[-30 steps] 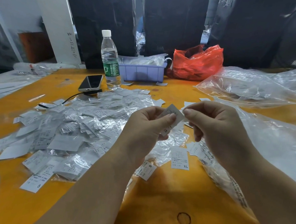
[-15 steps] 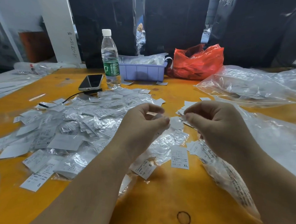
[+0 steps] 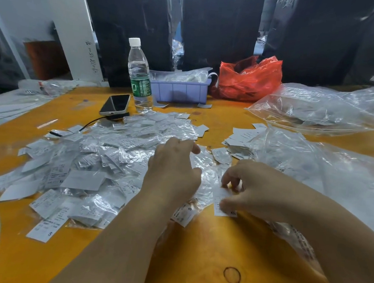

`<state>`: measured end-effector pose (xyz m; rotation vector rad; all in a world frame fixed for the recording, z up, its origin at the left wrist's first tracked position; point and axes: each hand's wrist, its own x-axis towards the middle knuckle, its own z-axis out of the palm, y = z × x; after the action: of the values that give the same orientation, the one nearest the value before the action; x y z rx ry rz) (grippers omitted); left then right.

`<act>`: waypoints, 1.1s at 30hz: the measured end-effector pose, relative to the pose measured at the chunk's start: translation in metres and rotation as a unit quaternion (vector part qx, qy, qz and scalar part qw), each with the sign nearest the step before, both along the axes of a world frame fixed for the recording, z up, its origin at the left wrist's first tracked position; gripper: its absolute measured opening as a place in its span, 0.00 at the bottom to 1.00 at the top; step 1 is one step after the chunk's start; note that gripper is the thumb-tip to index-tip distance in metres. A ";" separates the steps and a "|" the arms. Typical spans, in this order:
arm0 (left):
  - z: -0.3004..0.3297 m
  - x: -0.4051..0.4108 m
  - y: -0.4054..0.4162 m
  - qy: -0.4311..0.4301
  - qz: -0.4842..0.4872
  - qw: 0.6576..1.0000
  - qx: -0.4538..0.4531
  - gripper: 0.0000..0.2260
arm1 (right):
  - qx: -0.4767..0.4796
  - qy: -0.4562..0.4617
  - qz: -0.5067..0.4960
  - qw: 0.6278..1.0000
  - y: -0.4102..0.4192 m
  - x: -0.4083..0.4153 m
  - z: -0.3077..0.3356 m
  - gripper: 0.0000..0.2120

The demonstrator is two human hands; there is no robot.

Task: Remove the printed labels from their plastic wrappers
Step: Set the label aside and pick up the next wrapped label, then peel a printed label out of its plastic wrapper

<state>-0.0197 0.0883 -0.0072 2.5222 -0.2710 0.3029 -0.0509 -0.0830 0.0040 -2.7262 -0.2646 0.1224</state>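
Fingers of the right hand (image 3: 259,189) are curled onto an XL label (image 3: 223,201) lying flat on the orange table (image 3: 197,251), thumb and fingertips pinching its edges. Loosely curled fingers of the left hand (image 3: 173,169) are held over the pile of wrapped labels (image 3: 106,158); whether anything is gripped cannot be told.

Phone (image 3: 115,103) left of bottle (image 3: 139,77)

A single wide-angle head camera looks forward and down, close over an orange table (image 3: 207,252). Both forearms enter from the bottom edge. The table's far edge and a dark backdrop fill the top of the frame.
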 end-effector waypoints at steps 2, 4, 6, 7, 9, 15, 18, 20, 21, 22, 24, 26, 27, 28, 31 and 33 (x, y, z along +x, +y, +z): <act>-0.001 -0.002 -0.003 -0.014 -0.020 1.000 -0.011 0.14 | 0.010 -0.017 0.005 1.000 -0.001 0.001 -0.003 0.10; -0.002 -0.004 -0.006 -0.015 -0.048 0.997 -0.055 0.11 | 0.013 -0.027 0.012 0.999 -0.002 0.002 -0.005 0.07; -0.001 -0.006 -0.008 -0.005 -0.077 0.992 -0.102 0.08 | 0.026 -0.044 0.014 0.999 -0.003 0.003 -0.006 0.08; 0.000 -0.007 -0.009 0.003 -0.093 0.989 -0.119 0.06 | 0.045 -0.059 0.012 0.997 -0.003 0.003 -0.005 0.09; 0.002 -0.009 -0.011 0.038 -0.133 0.978 -0.156 0.05 | 0.121 -0.091 0.003 0.988 -0.003 0.004 -0.003 0.10; 0.007 -0.010 -0.012 0.082 -0.184 0.954 -0.221 0.07 | 0.298 -0.144 0.012 0.943 -0.005 0.002 0.007 0.10; 0.008 -0.007 -0.012 0.094 -0.180 0.942 -0.267 0.04 | 0.294 -0.167 0.008 0.941 -0.003 -0.001 0.007 0.14; 0.007 -0.008 -0.013 0.100 -0.185 0.935 -0.287 0.01 | 0.242 -0.173 0.012 0.955 -0.004 -0.004 0.011 0.18; 0.006 -0.008 -0.013 0.103 -0.187 0.931 -0.296 0.02 | 0.208 -0.173 0.016 0.963 -0.005 -0.007 0.014 0.19; 0.006 -0.008 -0.014 0.105 -0.189 0.929 -0.301 0.03 | 0.170 -0.172 0.021 0.970 -0.007 -0.010 0.018 0.20; 0.004 -0.010 -0.017 0.106 -0.192 0.930 -0.295 0.05 | 0.102 -0.183 0.025 0.978 -0.012 -0.017 0.026 0.18; 0.004 -0.012 -0.019 0.108 -0.194 0.931 -0.290 0.05 | 0.078 -0.213 0.014 0.974 -0.018 -0.027 0.033 0.11; 0.004 -0.013 -0.020 0.107 -0.196 0.932 -0.285 0.05 | 0.067 -0.224 0.005 0.972 -0.022 -0.032 0.035 0.08; 0.004 -0.014 -0.021 0.105 -0.198 0.934 -0.278 0.05 | 0.044 -0.227 -0.008 0.973 -0.025 -0.038 0.037 0.08; 0.002 -0.017 -0.023 0.108 -0.208 0.937 -0.260 0.05 | -0.095 -0.149 -0.063 0.982 -0.035 -0.052 0.032 0.14; 0.002 -0.019 -0.024 0.107 -0.210 0.939 -0.249 0.05 | -0.143 -0.074 -0.082 0.984 -0.036 -0.056 0.024 0.17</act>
<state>-0.0382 0.0645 -0.0056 1.9159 -0.5575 -0.0708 -0.1068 -0.1193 0.0276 -3.0339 -0.0661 -0.0979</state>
